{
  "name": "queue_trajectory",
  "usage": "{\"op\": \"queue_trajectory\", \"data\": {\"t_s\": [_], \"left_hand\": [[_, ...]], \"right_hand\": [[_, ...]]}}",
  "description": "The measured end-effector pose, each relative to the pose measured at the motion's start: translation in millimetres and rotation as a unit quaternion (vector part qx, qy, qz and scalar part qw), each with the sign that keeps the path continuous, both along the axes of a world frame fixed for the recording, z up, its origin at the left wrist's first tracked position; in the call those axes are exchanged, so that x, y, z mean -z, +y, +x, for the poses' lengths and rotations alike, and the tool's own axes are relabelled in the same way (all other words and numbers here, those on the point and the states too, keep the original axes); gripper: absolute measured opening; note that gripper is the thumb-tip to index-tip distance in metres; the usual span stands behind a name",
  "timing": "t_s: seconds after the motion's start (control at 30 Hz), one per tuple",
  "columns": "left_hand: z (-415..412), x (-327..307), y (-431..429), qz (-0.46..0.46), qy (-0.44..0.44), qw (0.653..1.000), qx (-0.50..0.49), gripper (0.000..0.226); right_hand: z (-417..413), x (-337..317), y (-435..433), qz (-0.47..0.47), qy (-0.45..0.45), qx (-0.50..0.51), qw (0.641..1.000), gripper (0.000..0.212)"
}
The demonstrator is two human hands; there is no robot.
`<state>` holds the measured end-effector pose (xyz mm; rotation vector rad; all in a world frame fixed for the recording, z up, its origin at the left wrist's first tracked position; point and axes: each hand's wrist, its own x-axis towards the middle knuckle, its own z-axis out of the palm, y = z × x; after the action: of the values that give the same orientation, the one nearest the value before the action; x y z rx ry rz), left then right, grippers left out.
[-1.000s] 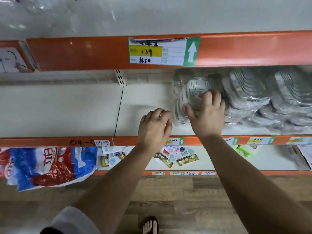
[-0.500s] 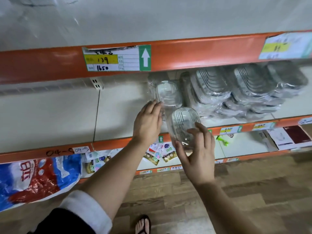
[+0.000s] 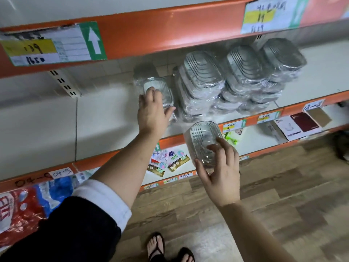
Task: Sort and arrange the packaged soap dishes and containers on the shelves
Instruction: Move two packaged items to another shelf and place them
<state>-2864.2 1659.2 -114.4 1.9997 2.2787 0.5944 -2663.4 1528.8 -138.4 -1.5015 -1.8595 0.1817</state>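
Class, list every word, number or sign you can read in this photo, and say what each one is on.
"139" on the yellow strip of the left shelf tag
"1650" below it, same tag
White up arrow on that tag's green end
"04-5" on a white sticker on the orange rail
Too blurred to read: right shelf tag, small rail tags, sachets, red and blue bag

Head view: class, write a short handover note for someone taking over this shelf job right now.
Left hand: fingers rest on the wrapped dish at the left end of the row on the shelf.
Right hand: grips a clear soap dish, held off the shelf, in front of its edge.
Done: wrapped stacks sit side by side.
Left: shelve the held dish.
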Motion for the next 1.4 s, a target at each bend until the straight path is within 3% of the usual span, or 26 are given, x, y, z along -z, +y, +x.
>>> {"op": "queue_trajectory", "data": {"t_s": [0.27,0.7,1.0,1.27,1.4], "left_hand": [[-7,-6,-32,0.074,-0.036,0.996,0.040,0.038],[-26,-77,-178,0.115,-0.050,0.988,0.089,0.034],[-54,-143,-264,0.161,-0.036,0.985,0.058,0.040],[-81,-207,-273,0.227,-0.022,0.974,0.010,0.042],[-112,-234,-263,0.226,-0.026,0.974,-0.005,0.039]], "right_hand": [[7,-10,-8,-0.003,-0.010,-0.002,1.000,0.036],[0,-99,-47,0.018,-0.001,-0.033,0.999,0.039],[-4,-162,-73,0.052,0.030,-0.056,0.997,0.042],[-32,-217,-61,0.132,0.074,-0.102,0.983,0.038],[-57,-244,-38,0.127,0.083,-0.132,0.980,0.038]]}}
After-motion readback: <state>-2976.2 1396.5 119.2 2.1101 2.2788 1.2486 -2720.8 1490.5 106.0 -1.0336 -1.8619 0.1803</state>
